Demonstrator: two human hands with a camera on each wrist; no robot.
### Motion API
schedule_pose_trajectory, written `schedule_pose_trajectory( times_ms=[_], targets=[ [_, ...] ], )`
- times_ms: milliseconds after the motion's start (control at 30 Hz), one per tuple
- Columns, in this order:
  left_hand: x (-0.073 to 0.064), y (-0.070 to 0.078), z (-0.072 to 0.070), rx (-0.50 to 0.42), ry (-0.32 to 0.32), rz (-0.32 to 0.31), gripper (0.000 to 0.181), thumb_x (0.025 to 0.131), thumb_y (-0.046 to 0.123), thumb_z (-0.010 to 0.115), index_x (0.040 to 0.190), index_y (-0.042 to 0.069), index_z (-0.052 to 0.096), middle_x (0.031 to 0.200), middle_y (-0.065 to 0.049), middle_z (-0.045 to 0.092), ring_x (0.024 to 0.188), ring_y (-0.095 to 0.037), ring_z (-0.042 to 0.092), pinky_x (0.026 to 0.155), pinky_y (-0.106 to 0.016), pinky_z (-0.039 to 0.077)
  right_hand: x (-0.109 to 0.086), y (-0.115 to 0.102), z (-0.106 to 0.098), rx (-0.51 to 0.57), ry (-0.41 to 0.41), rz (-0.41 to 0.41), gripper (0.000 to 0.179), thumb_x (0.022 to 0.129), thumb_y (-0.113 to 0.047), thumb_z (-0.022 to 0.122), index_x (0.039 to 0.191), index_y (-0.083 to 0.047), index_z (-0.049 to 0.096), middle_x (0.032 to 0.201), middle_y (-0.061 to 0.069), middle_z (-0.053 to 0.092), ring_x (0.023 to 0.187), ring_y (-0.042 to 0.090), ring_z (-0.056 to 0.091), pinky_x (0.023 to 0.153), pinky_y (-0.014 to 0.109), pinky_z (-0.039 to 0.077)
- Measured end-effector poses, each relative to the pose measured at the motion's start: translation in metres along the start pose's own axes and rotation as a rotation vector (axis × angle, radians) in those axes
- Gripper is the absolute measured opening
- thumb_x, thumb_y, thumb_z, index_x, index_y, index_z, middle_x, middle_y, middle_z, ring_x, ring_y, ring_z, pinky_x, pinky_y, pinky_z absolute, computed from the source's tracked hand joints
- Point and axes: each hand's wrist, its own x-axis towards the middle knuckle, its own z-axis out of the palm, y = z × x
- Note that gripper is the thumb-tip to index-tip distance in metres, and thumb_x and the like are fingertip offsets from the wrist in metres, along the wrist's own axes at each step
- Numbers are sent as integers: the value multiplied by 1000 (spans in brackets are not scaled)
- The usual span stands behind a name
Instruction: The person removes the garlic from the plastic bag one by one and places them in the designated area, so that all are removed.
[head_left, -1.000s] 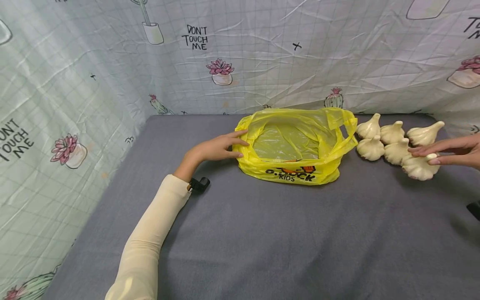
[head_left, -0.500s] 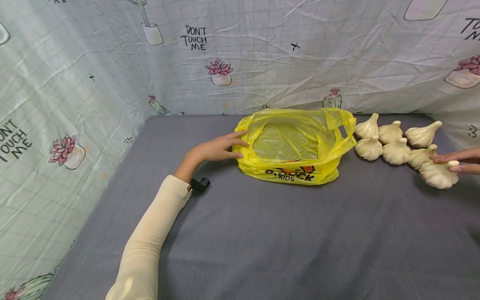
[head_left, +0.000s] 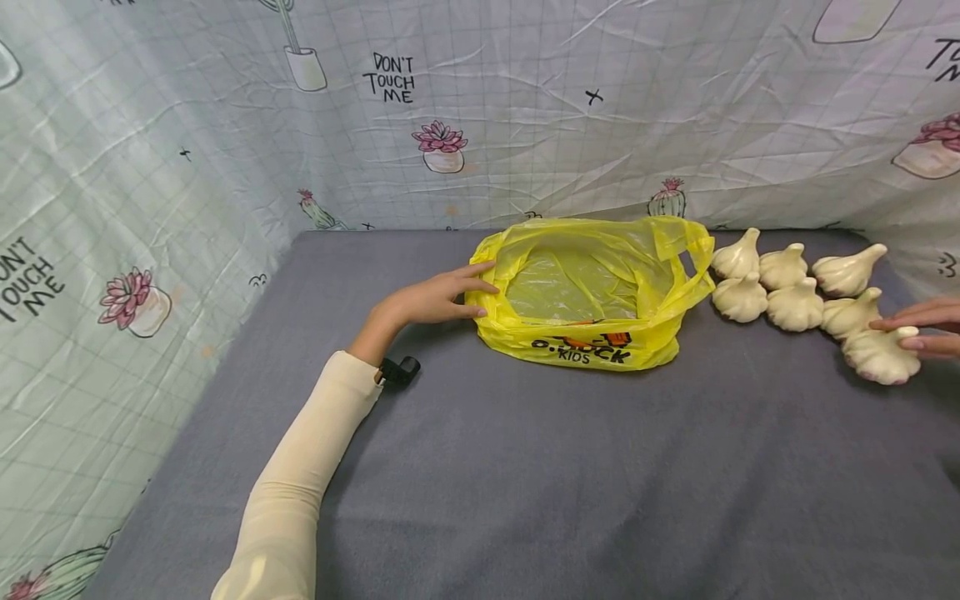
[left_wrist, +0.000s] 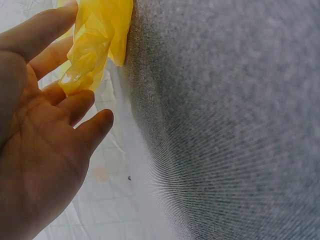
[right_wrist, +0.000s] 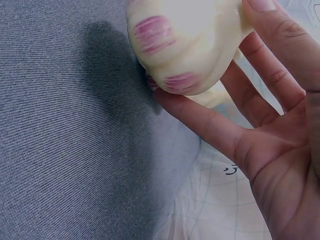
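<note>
A yellow plastic bag stands at the back of the table with its mouth spread wide toward me. My left hand holds the bag's left edge. In the left wrist view, the yellow plastic lies between the thumb and the fingers. My right hand, partly past the right border, pinches a garlic bulb by its stem. The right wrist view shows this bulb close over the cloth, purple streaks on its skin, one fingertip at its base. Several other garlic bulbs sit right of the bag.
Grey cloth covers the table. A printed curtain hangs behind it and along the left side. The garlic bulbs stand close together in two rows, the nearest ones beside the bag's right handle.
My right hand has moved right and toward me with the garlic bulb. Another bulb behind it now shows. The left hand and the bag have stayed in place.
</note>
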Motion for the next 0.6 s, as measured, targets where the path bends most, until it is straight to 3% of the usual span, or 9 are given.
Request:
schedule_pose_trajectory(
  times_ms=[167,267,500,533,600],
  targets=[
    [0,1,0,3,4,1,49,104,30,60,148,9,53,170,-11,12,157,-29,9,124,-48,16,-5,5,0,-19,-19,54,74,58,39,62,109,-12,76,119,-32,63,104,-15,56,87,0,38],
    [0,1,0,5,3,0,50,104,30,60,148,9,53,171,-11,12,157,-29,9,124,-48,16,-10,8,1,60,-34,171,72,66,37,61,110,-18,77,117,-31,64,105,-15,56,84,-1,39],
    [2,1,1,2,-2,-1,50,105,31,60,149,9,52,171,-10,11,157,-28,9,124,-48,17,-18,5,2,46,-46,439,75,83,22,66,108,-49,69,110,-38,57,103,-24,49,77,-3,36],
    [3,1,1,3,-2,-1,50,105,31,60,149,9,52,171,-10,11,157,-28,9,124,-48,17,-19,3,3,72,-38,480,73,85,20,66,108,-50,69,109,-39,57,102,-25,48,76,-3,36],
    [4,0,1,4,-2,2,50,105,31,60,149,10,52,171,-10,11,157,-28,9,124,-48,16,-19,0,5,104,-9,484,69,84,21,66,109,-43,72,109,-38,59,104,-24,50,78,-2,36]
  ],
)
